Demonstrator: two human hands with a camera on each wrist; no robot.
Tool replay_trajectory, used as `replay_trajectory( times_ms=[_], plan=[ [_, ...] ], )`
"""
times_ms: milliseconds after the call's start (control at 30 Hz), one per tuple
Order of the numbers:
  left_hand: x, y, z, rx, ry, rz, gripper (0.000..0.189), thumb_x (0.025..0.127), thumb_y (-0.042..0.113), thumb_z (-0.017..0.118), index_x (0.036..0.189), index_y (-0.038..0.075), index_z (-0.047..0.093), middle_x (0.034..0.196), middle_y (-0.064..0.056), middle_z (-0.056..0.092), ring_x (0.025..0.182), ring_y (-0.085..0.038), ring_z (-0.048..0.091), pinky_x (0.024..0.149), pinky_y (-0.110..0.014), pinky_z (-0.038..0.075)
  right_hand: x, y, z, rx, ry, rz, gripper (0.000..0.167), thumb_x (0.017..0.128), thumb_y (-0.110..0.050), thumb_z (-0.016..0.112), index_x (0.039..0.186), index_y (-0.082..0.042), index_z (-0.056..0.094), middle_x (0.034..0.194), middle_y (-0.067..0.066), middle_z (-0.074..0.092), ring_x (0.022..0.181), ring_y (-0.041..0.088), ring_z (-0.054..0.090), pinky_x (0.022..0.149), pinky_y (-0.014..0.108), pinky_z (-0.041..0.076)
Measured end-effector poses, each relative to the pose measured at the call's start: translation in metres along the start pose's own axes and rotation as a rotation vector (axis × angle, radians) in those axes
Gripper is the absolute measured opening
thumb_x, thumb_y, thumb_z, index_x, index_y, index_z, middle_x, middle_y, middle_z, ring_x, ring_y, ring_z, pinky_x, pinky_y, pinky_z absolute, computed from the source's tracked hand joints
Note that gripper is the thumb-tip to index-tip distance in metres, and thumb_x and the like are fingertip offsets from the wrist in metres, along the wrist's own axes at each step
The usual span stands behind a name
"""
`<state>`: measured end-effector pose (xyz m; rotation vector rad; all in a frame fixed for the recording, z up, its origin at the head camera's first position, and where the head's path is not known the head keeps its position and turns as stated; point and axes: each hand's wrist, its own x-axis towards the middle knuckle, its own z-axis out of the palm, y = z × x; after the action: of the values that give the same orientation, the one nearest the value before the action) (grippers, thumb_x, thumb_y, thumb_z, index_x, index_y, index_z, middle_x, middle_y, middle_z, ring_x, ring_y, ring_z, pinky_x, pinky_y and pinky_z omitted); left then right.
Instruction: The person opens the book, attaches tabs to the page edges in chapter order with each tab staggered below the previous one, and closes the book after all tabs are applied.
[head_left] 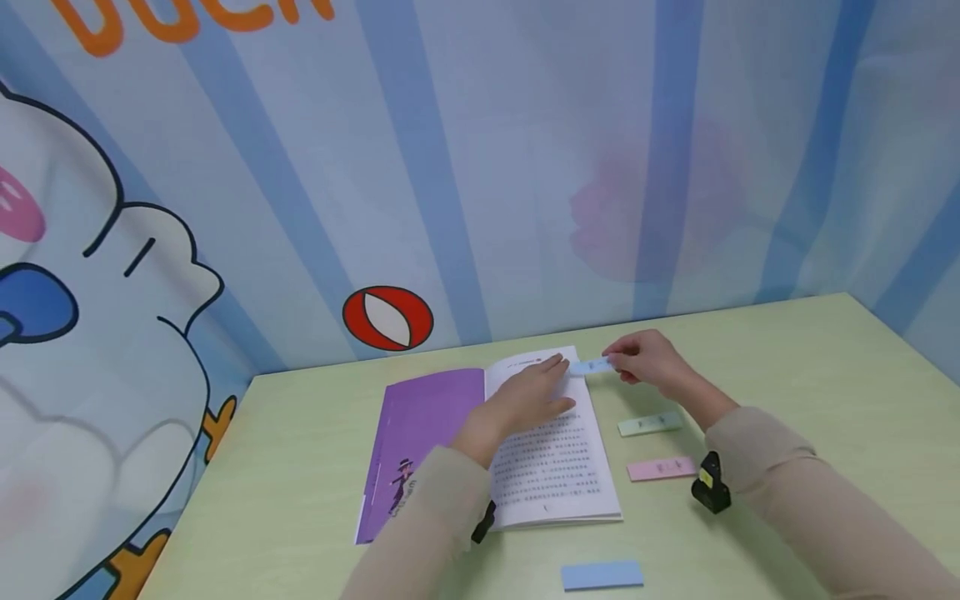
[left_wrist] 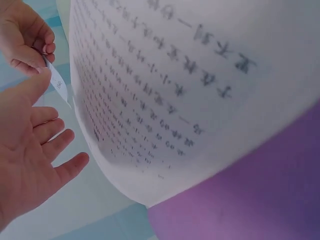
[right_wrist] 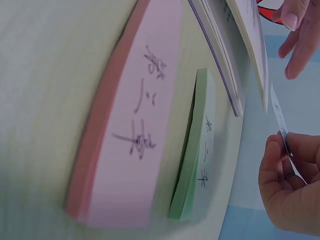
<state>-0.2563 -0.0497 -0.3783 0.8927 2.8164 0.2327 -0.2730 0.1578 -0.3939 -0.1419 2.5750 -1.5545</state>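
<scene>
An open book (head_left: 551,467) lies on the table, with a printed white page on the right and a purple page (head_left: 431,417) on the left. My left hand (head_left: 525,404) is over the upper part of the printed page, fingers extended; in the left wrist view this hand (left_wrist: 35,145) shows spread fingers with nothing gripped. My right hand (head_left: 648,362) pinches a light blue sticky strip (head_left: 591,366) with handwriting, beside the page's upper right edge. In the right wrist view, the strip (right_wrist: 279,117) extends from between thumb and fingers of the right hand (right_wrist: 292,185) toward the page edge.
Right of the book lie a green sticky-note pad (head_left: 651,423) and a pink one (head_left: 662,469), both handwritten on. A blue pad (head_left: 602,575) lies near the front of the pale table (head_left: 300,483). A printed backdrop (head_left: 510,167) stands behind the table.
</scene>
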Motion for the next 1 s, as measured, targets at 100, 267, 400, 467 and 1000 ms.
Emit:
replay_trajectory(
  times_ms=[100,267,400,467,1000],
  plan=[
    [0.003,0.002,0.003,0.036,-0.011,-0.011,0.061,0.097,0.036,0.047,0.146,0.007,0.027,0.153,-0.007,0.023,0.137,-0.023,0.026,0.111,-0.030,0.022,0.002,0.001,0.001,-0.015,0.004,-0.004,0.028,0.094,-0.006,0.052,0.114,0.012,0.058,0.085,0.019,0.060,0.066,0.015,0.054,0.064,0.027,0.051],
    [0.006,0.005,0.006,0.076,-0.007,-0.012,0.062,0.096,0.037,0.049,0.146,0.007,0.029,0.152,-0.007,0.024,0.137,-0.022,0.026,0.110,-0.031,0.024,0.005,0.004,0.003,-0.021,0.004,-0.001,0.027,0.094,-0.006,0.052,0.114,0.012,0.058,0.086,0.021,0.060,0.066,0.015,0.054,0.063,0.026,0.050],
    [0.010,0.007,0.009,0.093,-0.010,-0.011,0.062,0.096,0.038,0.049,0.146,0.007,0.029,0.152,-0.006,0.024,0.138,-0.021,0.025,0.109,-0.035,0.026,0.007,0.006,0.005,-0.028,0.006,0.013,0.026,0.094,-0.005,0.051,0.113,0.011,0.058,0.088,0.021,0.060,0.065,0.015,0.054,0.063,0.027,0.050],
    [0.012,0.009,0.010,0.096,-0.027,-0.019,0.062,0.096,0.039,0.048,0.146,0.008,0.028,0.152,-0.005,0.023,0.138,-0.020,0.023,0.109,-0.037,0.026,0.008,0.008,0.005,-0.035,0.006,0.023,0.026,0.094,-0.005,0.051,0.113,0.011,0.058,0.088,0.021,0.060,0.065,0.015,0.053,0.063,0.028,0.050],
    [0.021,0.012,0.023,0.169,-0.130,-0.065,0.061,0.094,0.047,0.048,0.145,0.016,0.034,0.149,0.002,0.032,0.134,-0.019,0.033,0.107,-0.040,0.030,0.013,0.020,0.010,-0.063,-0.019,0.081,0.024,0.091,0.003,0.048,0.111,0.011,0.059,0.087,0.018,0.058,0.062,0.015,0.054,0.057,0.026,0.048]
  ],
)
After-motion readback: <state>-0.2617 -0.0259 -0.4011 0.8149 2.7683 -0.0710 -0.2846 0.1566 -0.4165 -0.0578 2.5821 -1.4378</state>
